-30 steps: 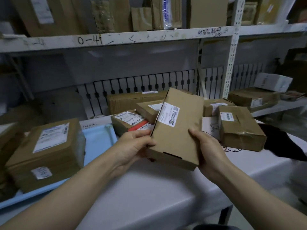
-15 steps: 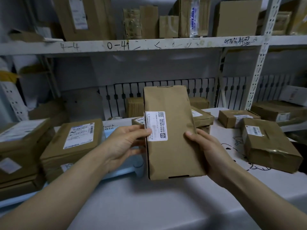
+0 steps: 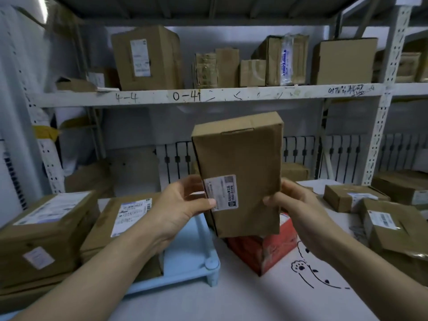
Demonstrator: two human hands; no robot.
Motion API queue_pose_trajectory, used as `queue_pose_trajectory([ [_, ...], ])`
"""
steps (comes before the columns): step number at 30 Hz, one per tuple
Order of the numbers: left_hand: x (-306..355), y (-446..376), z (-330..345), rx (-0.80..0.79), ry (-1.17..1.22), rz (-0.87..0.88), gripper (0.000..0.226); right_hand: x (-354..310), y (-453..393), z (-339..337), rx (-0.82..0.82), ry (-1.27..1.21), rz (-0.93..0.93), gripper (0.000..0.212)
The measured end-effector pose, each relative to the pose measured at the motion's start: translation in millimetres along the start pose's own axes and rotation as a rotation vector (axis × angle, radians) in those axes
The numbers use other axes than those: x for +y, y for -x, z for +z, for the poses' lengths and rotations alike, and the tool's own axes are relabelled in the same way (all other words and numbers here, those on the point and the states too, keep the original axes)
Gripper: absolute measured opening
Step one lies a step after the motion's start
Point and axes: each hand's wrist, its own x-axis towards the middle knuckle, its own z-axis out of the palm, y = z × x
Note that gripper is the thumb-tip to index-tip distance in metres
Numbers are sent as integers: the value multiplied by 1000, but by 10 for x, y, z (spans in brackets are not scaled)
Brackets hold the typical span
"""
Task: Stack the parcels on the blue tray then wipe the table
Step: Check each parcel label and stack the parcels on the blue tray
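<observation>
A tall brown parcel is being held upright in the air, above the worktop by the blue tray's right corner. The left hand and right hand are gripping its lower sides. Held so low, it could tip and fall onto the red box beneath.

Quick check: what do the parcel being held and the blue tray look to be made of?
The held parcel looks like plain brown cardboard, matte, with folded seams, a tuck-in flap slot and a white paper label. The blue tray looks like moulded plastic, pale and smooth with a slight sheen, with a rounded rim and a round corner post; I can't confirm more than that.
</observation>
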Motion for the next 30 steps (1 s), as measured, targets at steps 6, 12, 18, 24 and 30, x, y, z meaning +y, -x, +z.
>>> queue_pose_trajectory([
  [6,-21,1,-47,35,-27,148,43,15,-8,86,-31,90,-70,30],
  [12,-51,-6,-85,39,-21,157,46,-3,-3,142,-27,79,-78,34],
  [18,-54,14,-44,67,102,31,36,-5,25,163,-15,64,-68,23],
  [24,-117,-15,92,88,250,-131,24,-121,107,223,-122,-34,-45,29],
  [30,-230,-29,133,98,390,-275,28,-129,146,248,-147,-38,-21,44],
])
